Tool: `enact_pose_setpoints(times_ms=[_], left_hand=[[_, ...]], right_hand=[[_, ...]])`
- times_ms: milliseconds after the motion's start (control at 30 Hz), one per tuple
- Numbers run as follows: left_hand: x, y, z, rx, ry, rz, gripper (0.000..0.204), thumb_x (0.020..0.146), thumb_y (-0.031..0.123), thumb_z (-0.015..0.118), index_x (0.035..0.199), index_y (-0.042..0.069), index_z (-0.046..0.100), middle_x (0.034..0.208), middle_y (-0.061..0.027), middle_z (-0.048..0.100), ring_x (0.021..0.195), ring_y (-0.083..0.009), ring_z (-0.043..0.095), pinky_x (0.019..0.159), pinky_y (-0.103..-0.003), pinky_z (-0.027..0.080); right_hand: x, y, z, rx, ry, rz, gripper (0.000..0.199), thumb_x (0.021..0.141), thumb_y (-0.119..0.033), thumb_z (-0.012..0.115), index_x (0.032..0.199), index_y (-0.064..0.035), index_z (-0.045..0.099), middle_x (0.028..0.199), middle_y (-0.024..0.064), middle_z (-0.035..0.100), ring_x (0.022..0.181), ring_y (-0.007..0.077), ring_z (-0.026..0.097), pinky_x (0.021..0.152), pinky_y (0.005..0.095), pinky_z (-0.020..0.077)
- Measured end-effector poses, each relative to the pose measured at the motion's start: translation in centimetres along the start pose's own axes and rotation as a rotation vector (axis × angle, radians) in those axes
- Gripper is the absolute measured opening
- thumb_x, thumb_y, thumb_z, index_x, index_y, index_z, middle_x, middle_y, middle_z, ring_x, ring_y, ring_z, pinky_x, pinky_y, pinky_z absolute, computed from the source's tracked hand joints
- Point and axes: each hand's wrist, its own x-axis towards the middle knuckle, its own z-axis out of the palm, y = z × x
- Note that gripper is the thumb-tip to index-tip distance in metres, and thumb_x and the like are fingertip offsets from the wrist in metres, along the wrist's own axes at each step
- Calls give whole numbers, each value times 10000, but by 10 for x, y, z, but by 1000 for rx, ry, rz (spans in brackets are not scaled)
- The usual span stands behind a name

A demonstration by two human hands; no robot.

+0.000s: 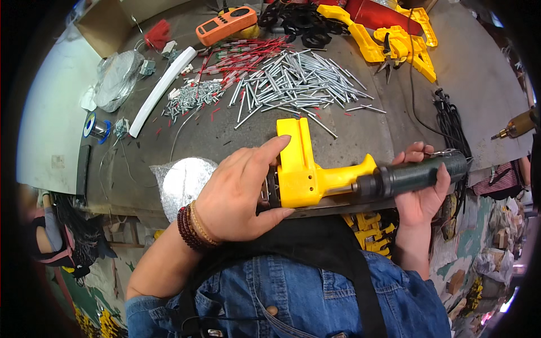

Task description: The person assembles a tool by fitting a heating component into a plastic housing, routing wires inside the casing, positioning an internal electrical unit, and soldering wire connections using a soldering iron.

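Altogether two hands [239,194] [422,191], one yellow casing [298,177], one dark-green driver [425,173]

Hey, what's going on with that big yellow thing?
A person is holding the yellow part with the left hand, at the near edge of the bench. The right hand grips a dark driver, its nose pointing at the yellow part. Beyond them lie a heap of metal rods and an orange meter.
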Motion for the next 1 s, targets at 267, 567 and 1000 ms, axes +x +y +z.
enact_pose_setpoints(times_ms=[267, 567, 1000], left_hand=[[0, 1, -4, 4, -13, -8, 925, 653, 150, 844, 1423, -31, 364, 1072, -181, 590, 947, -348, 583, 872, -418, 476], [-2, -3, 1, -39, 28, -12, 992, 638, 191, 858, 1458, -2, 333, 1119, -192, 575, 1007, -363, 580, 909, -431, 468], [-5, -3, -19, 29, -7, -37, 994, 627, 297, 868, 1448, 46, 365, 1242, -167, 520, 1127, -342, 541, 960, -421, 428]], right_hand=[[11, 15, 12, 55, 68, -79, 343, 807, -133, 741, 1113, -86, 595, 1130, 85, 560, 1035, 215, 587, 1120, 464, 367], [19, 22, 11, 113, 30, -45, 401, 778, -133, 762, 1128, -80, 572, 1115, 68, 521, 1033, 200, 566, 1118, 464, 356], [33, 20, 11, 35, 38, 0, 445, 777, -192, 791, 1142, -93, 556, 1105, 60, 531, 1013, 183, 568, 1115, 459, 347]])
